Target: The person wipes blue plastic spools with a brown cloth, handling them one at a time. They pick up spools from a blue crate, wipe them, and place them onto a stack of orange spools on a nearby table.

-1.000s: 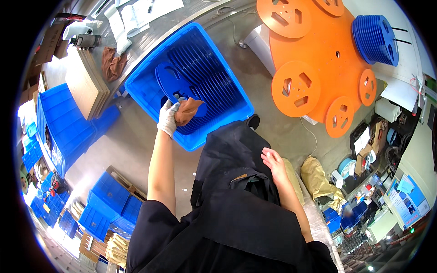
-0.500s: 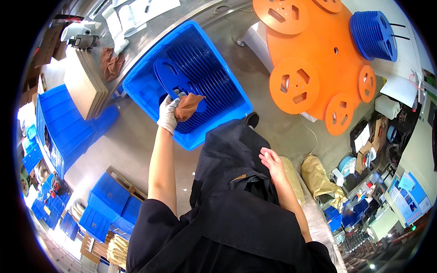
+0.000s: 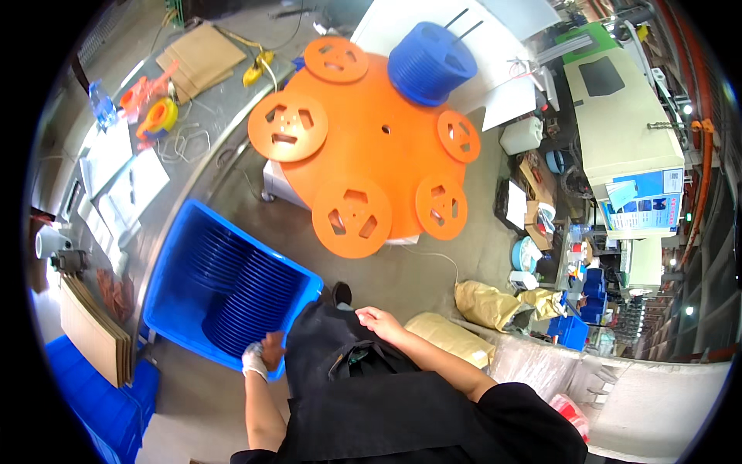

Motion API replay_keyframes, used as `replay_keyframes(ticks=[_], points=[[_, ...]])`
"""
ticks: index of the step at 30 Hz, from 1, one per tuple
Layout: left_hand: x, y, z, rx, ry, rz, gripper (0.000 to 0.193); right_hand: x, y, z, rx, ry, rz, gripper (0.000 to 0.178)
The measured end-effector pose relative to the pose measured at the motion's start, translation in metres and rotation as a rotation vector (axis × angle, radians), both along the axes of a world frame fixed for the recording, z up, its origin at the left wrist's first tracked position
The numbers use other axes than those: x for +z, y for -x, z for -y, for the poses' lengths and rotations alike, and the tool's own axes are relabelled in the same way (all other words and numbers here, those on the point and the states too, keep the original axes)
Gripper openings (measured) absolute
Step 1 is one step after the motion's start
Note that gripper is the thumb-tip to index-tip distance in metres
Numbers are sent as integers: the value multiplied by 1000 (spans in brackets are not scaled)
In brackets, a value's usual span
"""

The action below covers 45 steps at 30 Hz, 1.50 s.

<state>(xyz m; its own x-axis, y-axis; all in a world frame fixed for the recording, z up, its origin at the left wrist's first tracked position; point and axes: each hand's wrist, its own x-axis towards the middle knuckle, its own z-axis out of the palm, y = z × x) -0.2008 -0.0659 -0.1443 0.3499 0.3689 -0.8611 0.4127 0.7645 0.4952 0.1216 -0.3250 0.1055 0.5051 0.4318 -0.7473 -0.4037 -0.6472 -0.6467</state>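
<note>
My left hand, in a white glove, is closed on a brown cloth by the near right rim of a blue plastic bin. A dense row of blue discs stands on edge in this bin. My bare right hand is in front of my dark apron, holding nothing I can see, its fingers loosely extended. Ahead, a round orange turntable carries several smaller orange slotted discs. A stack of blue discs sits on its far side, with two dark rods sticking up.
A metal workbench with papers, tape and cardboard runs along the left. Flat boards and a large blue container stand near it. Tan sacks lie to the right, before a cream machine. A thin cable crosses the floor.
My view has swung right, bringing the turntable to the middle. The blue disc that was tilted at my left hand is no longer there; the hand keeps the brown cloth and is nearer me.
</note>
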Motion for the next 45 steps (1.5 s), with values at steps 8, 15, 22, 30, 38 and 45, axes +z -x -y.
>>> replay_keyframes(ticks=[8, 15, 22, 30, 38, 45], points=[[34, -57, -14, 134, 232, 138, 27, 21, -35, -16, 263, 33, 175, 37], [129, -208, -72, 134, 195, 593, 35, 6, -108, 8, 388, 115, 240, 35], [193, -413, -50, -17, 69, 780, 58, -21, -277, 36, 253, 128, 135, 38], [215, -508, 4, 96, 123, 442, 38, -11, -614, -27, 142, 145, 712, 95], [227, -475, 37, 154, -16, 107, 39, 74, -860, -133, 763, 597, 1113, 72], [228, -462, 56, 198, 47, 7, 39, 38, -923, -169, 1097, 623, 347, 63]])
